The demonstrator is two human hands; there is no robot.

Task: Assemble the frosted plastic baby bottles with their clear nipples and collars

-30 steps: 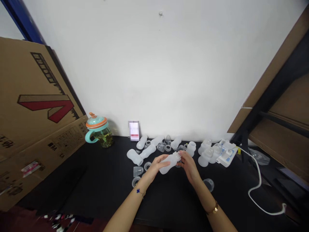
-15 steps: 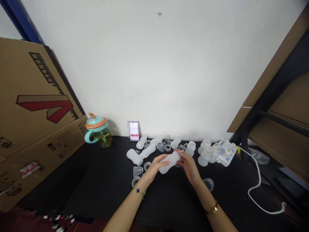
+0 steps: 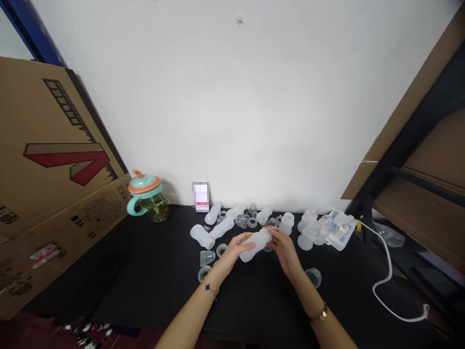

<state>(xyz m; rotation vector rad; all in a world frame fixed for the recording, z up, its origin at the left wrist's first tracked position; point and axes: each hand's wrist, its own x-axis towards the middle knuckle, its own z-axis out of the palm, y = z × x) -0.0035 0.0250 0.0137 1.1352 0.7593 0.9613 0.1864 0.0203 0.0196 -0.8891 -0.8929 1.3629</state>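
A frosted white baby bottle (image 3: 254,244) is held tilted above the black table (image 3: 152,271). My left hand (image 3: 232,254) is wrapped round its lower body. My right hand (image 3: 285,247) is closed at the bottle's neck, fingers pinched on a small clear ring or cap that I cannot make out well. Behind my hands lie several more frosted bottles (image 3: 218,229), clear rings (image 3: 221,250) and clear teats (image 3: 252,208).
A glass cup with a teal handle and orange lid (image 3: 148,196) stands at the back left. A big cardboard box (image 3: 47,165) leans on the left. A white device (image 3: 340,233) with a white cable (image 3: 388,276) lies right. A dark shelf frame (image 3: 410,145) rises at right.
Almost nothing moved. The bottle and both hands shifted very slightly upward and left, with my right fingers still working at the neck.
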